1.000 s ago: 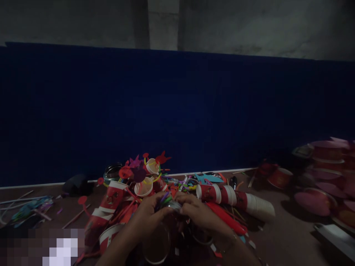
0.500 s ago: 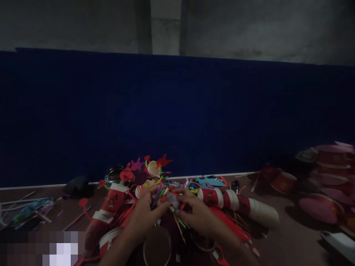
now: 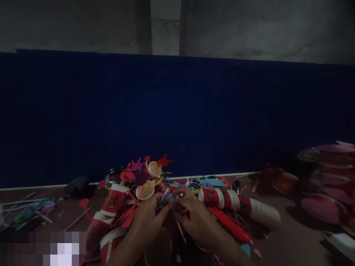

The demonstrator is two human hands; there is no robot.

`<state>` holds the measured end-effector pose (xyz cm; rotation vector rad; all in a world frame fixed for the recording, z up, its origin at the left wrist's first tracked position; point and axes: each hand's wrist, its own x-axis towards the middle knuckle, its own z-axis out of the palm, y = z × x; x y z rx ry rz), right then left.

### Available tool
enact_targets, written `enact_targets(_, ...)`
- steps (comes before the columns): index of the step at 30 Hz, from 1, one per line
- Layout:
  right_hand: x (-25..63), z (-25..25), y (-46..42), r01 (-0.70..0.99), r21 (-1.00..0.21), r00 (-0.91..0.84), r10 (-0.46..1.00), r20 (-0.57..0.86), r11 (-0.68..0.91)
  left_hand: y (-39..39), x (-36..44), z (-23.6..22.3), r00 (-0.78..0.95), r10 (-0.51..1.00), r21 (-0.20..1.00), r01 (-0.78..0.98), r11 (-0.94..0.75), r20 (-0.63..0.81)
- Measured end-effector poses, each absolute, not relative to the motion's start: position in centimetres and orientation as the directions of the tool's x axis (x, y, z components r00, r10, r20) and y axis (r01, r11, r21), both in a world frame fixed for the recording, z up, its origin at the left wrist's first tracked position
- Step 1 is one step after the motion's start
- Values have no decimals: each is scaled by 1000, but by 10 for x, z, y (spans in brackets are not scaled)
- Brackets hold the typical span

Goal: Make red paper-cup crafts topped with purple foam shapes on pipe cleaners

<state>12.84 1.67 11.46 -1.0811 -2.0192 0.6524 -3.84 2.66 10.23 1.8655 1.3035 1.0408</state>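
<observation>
My left hand (image 3: 151, 214) is closed around a small bundle of thin purple and green strips (image 3: 165, 197); their exact kind is too dim to tell. My right hand (image 3: 192, 212) meets it at the middle, its fingers curled on a small clear plastic piece (image 3: 174, 198), partly hidden and blurred. Just beyond the left hand, a white-lined paper cup (image 3: 145, 190) lies tipped among red and purple paper cutouts (image 3: 140, 176). Below the hands is a round brown thing (image 3: 158, 247), partly covered by my left arm.
Stacked red and white paper cups (image 3: 238, 205) lie on their side at the right, beside a red pouch-like thing (image 3: 231, 223). More red cups (image 3: 115, 199) stand left. A glass jar (image 3: 115, 174) is behind them. Pink-topped tubs (image 3: 332, 173) are piled far right. A blue wall panel (image 3: 177, 111) rises behind.
My left hand has moved slightly down and to the right, uncovering the tipped cup behind it. Both hands are closer together, and the clear plastic piece is more hidden.
</observation>
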Motion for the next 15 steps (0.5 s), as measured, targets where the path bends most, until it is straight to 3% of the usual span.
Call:
enact_targets(5,128,114,16,495,-693,-305,851,427,525,27,-37,105,204,954,921,279,-272,220)
enact_targets(10,128,115,11,448,-746,-265,870,416,493,27,-36,112,217,966,983,80,-165,144)
enact_targets(15,129,109,14,392,-798,-318,882,349,457,26,-36,112,247,961,988,62,-144,124)
